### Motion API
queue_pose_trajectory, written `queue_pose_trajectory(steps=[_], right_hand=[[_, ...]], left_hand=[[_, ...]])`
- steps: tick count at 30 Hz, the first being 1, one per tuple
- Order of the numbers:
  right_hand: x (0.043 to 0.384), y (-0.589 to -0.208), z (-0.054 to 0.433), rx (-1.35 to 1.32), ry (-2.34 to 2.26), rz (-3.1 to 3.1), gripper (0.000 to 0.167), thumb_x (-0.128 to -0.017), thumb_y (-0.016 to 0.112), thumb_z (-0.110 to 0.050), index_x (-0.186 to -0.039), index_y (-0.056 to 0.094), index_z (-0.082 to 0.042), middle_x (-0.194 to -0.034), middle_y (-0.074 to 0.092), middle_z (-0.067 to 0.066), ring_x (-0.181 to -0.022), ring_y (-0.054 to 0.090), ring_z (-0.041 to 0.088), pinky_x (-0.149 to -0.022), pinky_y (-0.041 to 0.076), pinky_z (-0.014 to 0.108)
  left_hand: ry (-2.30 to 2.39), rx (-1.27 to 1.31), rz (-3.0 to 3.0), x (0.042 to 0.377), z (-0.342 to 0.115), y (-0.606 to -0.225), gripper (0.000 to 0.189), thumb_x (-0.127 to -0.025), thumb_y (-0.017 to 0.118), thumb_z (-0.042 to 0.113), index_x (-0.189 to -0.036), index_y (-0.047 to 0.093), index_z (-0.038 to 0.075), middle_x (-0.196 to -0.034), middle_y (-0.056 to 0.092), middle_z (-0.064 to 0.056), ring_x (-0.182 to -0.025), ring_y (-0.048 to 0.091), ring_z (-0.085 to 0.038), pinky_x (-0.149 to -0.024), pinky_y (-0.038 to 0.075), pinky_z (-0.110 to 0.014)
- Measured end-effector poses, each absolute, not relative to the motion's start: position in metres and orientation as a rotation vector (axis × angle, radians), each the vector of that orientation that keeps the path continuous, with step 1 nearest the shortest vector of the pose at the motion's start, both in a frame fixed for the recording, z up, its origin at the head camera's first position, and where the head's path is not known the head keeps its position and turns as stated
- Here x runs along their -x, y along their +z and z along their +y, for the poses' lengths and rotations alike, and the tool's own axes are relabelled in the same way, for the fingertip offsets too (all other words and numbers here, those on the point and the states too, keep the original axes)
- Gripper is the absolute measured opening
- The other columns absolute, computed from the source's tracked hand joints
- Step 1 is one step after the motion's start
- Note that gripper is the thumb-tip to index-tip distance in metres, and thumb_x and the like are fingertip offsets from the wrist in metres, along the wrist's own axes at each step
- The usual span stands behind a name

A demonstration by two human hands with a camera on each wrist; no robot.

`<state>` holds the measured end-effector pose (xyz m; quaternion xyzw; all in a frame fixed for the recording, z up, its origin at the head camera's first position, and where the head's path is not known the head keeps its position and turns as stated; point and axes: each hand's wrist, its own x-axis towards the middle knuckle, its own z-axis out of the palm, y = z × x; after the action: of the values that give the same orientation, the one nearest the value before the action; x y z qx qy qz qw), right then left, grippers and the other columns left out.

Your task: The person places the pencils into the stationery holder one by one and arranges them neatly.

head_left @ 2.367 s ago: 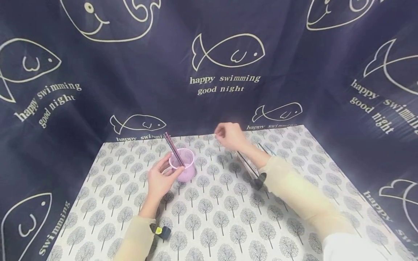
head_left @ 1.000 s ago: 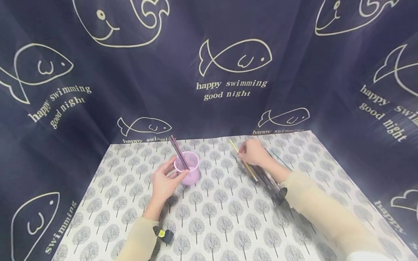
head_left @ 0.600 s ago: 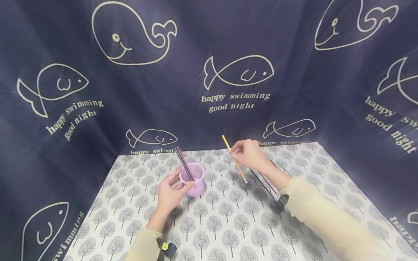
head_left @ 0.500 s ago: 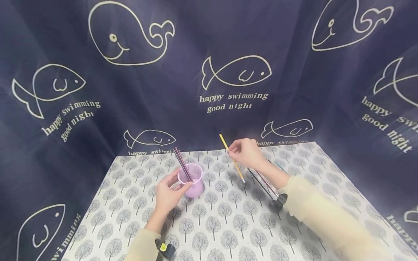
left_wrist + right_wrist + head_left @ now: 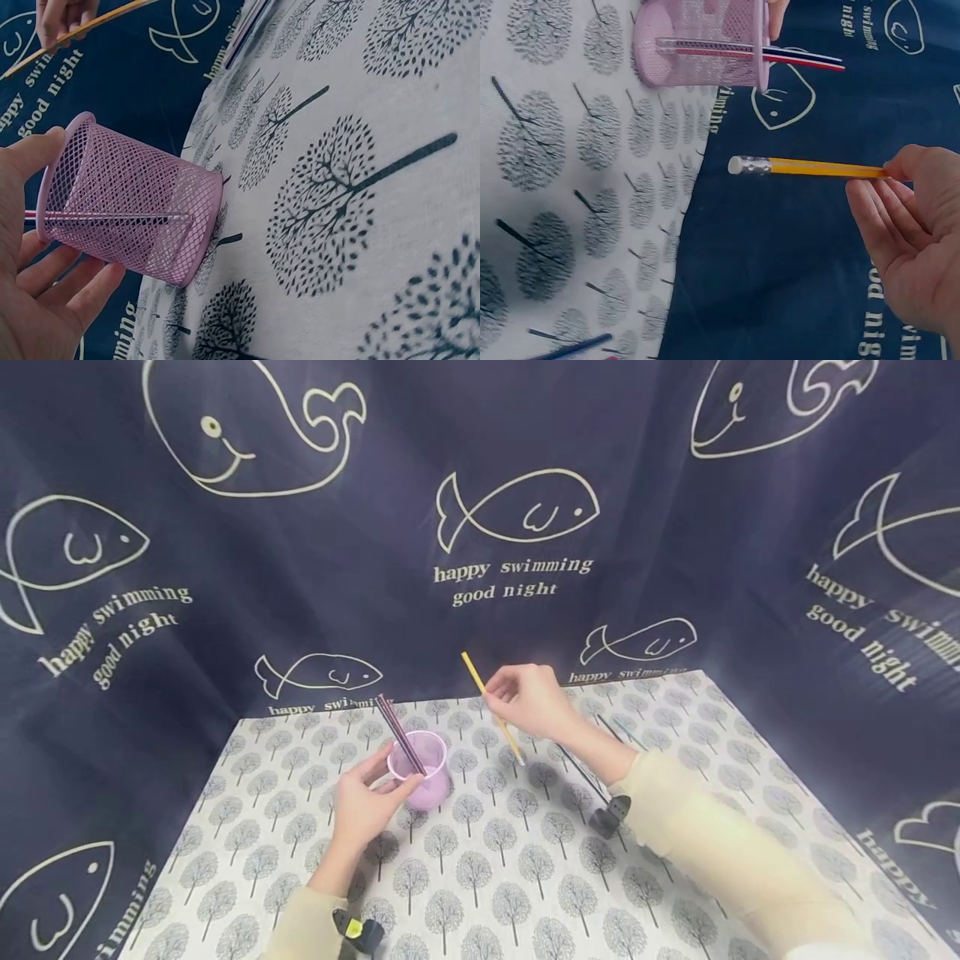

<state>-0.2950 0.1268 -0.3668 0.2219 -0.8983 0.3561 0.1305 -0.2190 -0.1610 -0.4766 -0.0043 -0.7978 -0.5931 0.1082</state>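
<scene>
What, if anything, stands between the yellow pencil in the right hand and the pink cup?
Nothing visible stands between the yellow pencil and the pink cup. At its mouth, slanted sticks take up only part of the opening.

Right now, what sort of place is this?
Probably a makeshift tabletop recording booth: a navy fabric curtain printed with pale fish and whales hangs behind and beside a flat white cloth patterned with grey trees, and a small black camera sits at the cuff of a beige sleeve.
</scene>
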Motion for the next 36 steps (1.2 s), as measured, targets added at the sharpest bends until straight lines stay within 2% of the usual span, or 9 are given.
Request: queue_pose_trajectory(steps=[4, 8, 16, 23, 29, 36], right_hand=[[0.295, -0.355, 0.116, -0.663, 1.066, -2.548, 0.004, -0.095, 0.077, -0.019, -0.093, 0.078, -0.015, -0.086, 0.080, -0.002, -0.074, 0.075, 0.011, -0.071, 0.068, 0.028], [0.295, -0.346, 0.098, -0.677, 1.164, -2.473, 0.004, -0.097, 0.076, -0.017, -0.096, 0.076, -0.013, -0.088, 0.081, 0.001, -0.075, 0.076, 0.013, -0.073, 0.070, 0.029], [0.297, -0.351, 0.055, -0.775, 1.398, -2.348, 0.005, -0.098, 0.074, -0.010, -0.099, 0.071, -0.006, -0.092, 0.080, 0.007, -0.084, 0.078, 0.018, -0.073, 0.068, 0.017], [0.299, -0.369, 0.035, -0.802, 1.371, -2.416, 0.006, -0.099, 0.072, -0.010, -0.100, 0.068, -0.006, -0.094, 0.079, 0.009, -0.087, 0.079, 0.020, -0.076, 0.067, 0.016], [0.307, -0.389, 0.028, -0.831, 1.285, -2.521, 0.005, -0.098, 0.070, -0.011, -0.101, 0.068, -0.007, -0.095, 0.078, 0.007, -0.089, 0.077, 0.019, -0.077, 0.067, 0.018], [0.311, -0.406, 0.023, -0.869, 1.128, -2.608, 0.004, -0.100, 0.070, -0.012, -0.102, 0.069, -0.008, -0.096, 0.080, 0.007, -0.090, 0.077, 0.019, -0.082, 0.068, 0.028]], left_hand=[[-1.714, -0.012, -2.388, 0.218, -0.164, -0.472, 0.074, -0.079, 0.097, 0.019, -0.142, 0.064, 0.000, -0.142, 0.066, -0.026, -0.109, 0.077, -0.046, -0.085, 0.070, -0.030], [-1.625, -0.001, -2.398, 0.219, -0.166, -0.466, 0.073, -0.078, 0.097, 0.022, -0.139, 0.067, -0.001, -0.137, 0.069, -0.027, -0.101, 0.079, -0.045, -0.081, 0.071, -0.033], [-1.536, 0.060, -2.344, 0.226, -0.166, -0.468, 0.074, -0.076, 0.098, 0.019, -0.139, 0.066, -0.004, -0.132, 0.073, -0.026, -0.118, 0.074, -0.043, -0.092, 0.070, -0.046], [-1.545, 0.058, -2.342, 0.226, -0.160, -0.474, 0.070, -0.077, 0.098, 0.020, -0.136, 0.068, -0.004, -0.135, 0.071, -0.028, -0.119, 0.073, -0.046, -0.092, 0.070, -0.047], [-1.542, 0.069, -2.332, 0.226, -0.159, -0.474, 0.069, -0.079, 0.097, 0.022, -0.137, 0.068, -0.003, -0.137, 0.070, -0.027, -0.117, 0.073, -0.047, -0.091, 0.070, -0.046], [-1.531, 0.112, -2.320, 0.227, -0.160, -0.476, 0.071, -0.078, 0.098, 0.020, -0.137, 0.067, -0.006, -0.138, 0.069, -0.028, -0.117, 0.073, -0.047, -0.090, 0.070, -0.047]])
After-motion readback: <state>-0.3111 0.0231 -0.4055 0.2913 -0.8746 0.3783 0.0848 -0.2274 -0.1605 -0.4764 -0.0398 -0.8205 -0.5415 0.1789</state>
